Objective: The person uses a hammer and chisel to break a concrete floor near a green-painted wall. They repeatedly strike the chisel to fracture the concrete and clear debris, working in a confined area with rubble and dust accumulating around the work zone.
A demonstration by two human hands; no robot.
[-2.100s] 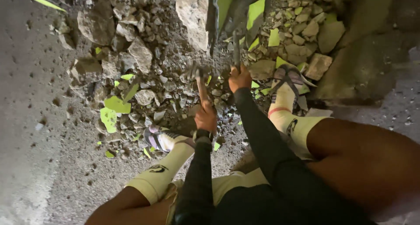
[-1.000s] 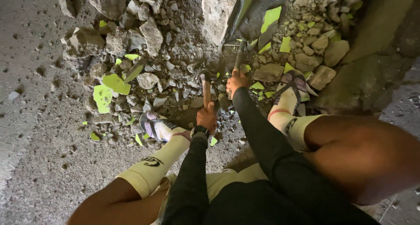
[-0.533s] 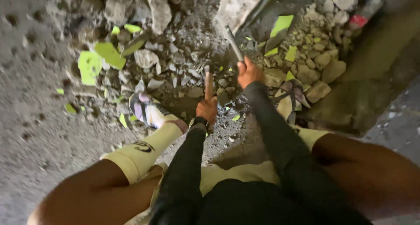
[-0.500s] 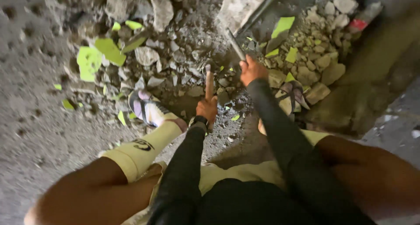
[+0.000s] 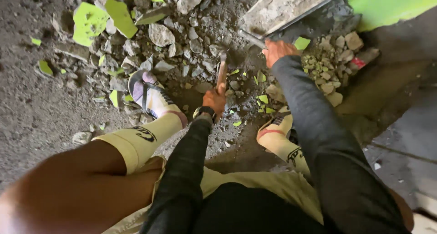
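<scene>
In the head view we look straight down past our own knees at a floor strewn with broken masonry. Our left hand (image 5: 214, 100), just above the middle of the frame, is closed in a fist around the wooden handle of a hammer (image 5: 221, 72), which points up the frame with its head among the stones. Our right hand (image 5: 278, 50), up and to the right of it, is wrapped tight around a metal chisel (image 5: 251, 38) whose shaft slants toward the upper left, its tip close to the edge of a large pale slab (image 5: 284, 5) in the top centre; whether the tip touches the slab we cannot tell. Both arms wear dark long sleeves, and a dark watch (image 5: 205, 111) sits on the left wrist. Grey rubble (image 5: 161, 34) fills the upper middle, mixed with flat lime-green fragments (image 5: 88, 21), the largest in the upper left. A heap of smaller stones (image 5: 328, 70) lies to the right of the right hand. Our left foot (image 5: 150, 95), in a sandal and pale yellow sock, rests left of centre beside the left hand; the right foot (image 5: 277, 129) sits lower, right of centre. A bright green surface (image 5: 396, 4) fills the upper right corner.
</scene>
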